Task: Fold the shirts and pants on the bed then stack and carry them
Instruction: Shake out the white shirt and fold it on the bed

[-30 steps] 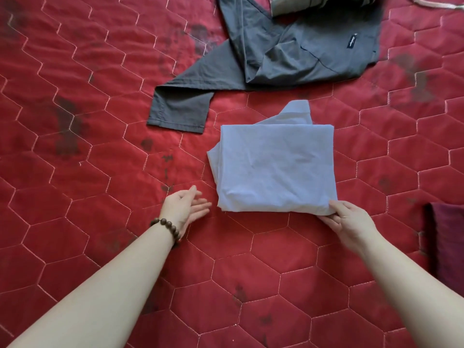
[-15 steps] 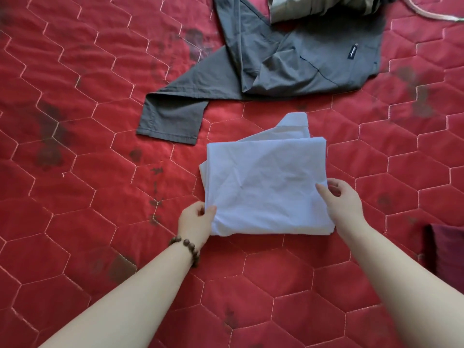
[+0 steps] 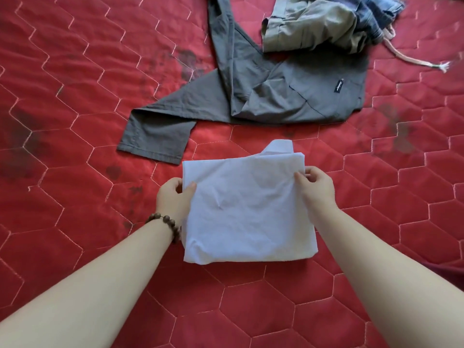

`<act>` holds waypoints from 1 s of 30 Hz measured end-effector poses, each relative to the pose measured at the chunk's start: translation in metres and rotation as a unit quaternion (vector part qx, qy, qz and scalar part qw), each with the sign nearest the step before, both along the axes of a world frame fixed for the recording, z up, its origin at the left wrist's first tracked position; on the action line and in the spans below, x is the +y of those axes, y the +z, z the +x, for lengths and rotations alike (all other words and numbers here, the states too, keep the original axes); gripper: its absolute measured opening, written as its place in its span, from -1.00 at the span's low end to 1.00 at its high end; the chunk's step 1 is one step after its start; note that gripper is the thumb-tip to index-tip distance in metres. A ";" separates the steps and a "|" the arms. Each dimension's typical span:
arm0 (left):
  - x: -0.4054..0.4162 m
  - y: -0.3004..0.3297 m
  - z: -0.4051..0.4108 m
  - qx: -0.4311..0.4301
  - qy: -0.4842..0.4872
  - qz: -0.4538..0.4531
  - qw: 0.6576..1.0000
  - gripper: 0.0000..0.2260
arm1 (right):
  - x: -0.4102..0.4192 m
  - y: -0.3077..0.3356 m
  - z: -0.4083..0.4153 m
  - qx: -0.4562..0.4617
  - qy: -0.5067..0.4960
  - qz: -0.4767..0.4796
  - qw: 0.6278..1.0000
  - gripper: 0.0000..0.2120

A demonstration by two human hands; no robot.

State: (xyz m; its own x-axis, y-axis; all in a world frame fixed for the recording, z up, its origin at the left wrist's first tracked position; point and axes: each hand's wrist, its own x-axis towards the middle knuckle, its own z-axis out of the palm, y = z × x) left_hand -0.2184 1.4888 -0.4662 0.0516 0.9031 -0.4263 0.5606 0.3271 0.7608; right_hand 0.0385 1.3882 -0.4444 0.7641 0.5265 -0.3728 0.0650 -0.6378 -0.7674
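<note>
Pale blue folded shirt, a neat rectangle with its collar poking out at the far edge, held between both hands over a red quilted bed. Left hand gripping the left edge near the far corner, thumb on top, fingers curled under the cloth. Right hand pinching the right edge at the far corner, thumb and fingertips closed on the fabric. Near edge drooping toward the viewer, apparently lifted off the quilt, though hard to be sure. Long axis roughly side to side, both hands equally close, one at each end. Bead bracelet on the left wrist.

Beyond the shirt, well apart: grey pants sprawled unfolded, one leg reaching left. Olive garment crumpled on top of them, denim piece behind it, cream drawstring trailing right. Nothing between hands and shirt. Likely next: setting the shirt aside to start a stack, with bare quilt left and right and the grey pant leg near the far left corner.
</note>
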 end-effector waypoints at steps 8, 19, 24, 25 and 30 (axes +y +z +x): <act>-0.029 0.009 0.000 0.180 -0.051 0.173 0.967 -0.58 | 0.007 -0.005 -0.023 -0.312 0.088 -0.075 0.943 -0.72; -0.043 -0.050 0.024 0.323 -0.413 0.260 0.811 -0.34 | -0.008 -0.067 -0.041 -0.402 0.423 -0.187 0.790 -0.42; -0.044 -0.064 0.024 0.316 -0.392 0.317 0.804 -0.35 | -0.008 -0.076 -0.039 -0.392 0.376 -0.158 0.824 -0.41; -0.044 -0.064 0.024 0.316 -0.392 0.317 0.804 -0.36 | -0.008 -0.074 -0.039 -0.385 0.378 -0.160 0.827 -0.41; -0.046 -0.052 0.023 0.320 -0.367 0.290 0.824 -0.44 | -0.006 -0.067 -0.037 -0.357 0.389 -0.159 0.834 -0.47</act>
